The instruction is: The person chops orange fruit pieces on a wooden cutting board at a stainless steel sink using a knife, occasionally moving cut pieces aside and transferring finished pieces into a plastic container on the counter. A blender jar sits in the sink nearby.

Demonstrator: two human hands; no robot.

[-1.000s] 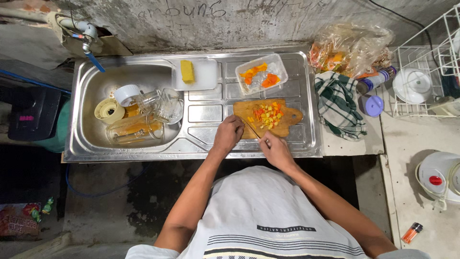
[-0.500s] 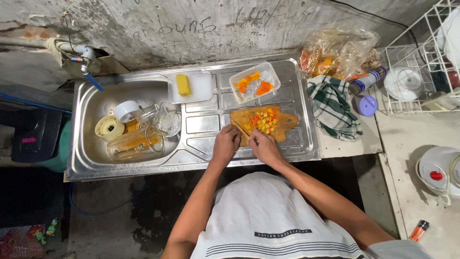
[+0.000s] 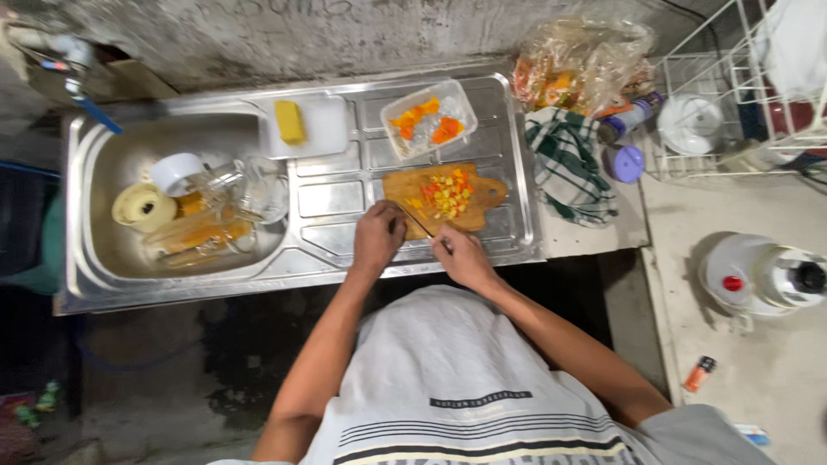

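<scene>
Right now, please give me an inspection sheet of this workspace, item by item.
Surface: steel sink drainboard, with wooden cutting board.
Job's things: diced orange and yellow pieces on board; knife.
Clutter: plastic tub, yellow block, glassware in sink basin, checked cloth, bag.
Grippers: left hand at board edge; right hand on knife.
Cables: nothing seen.
Surroundings: dish rack, white appliance, concrete wall.
</scene>
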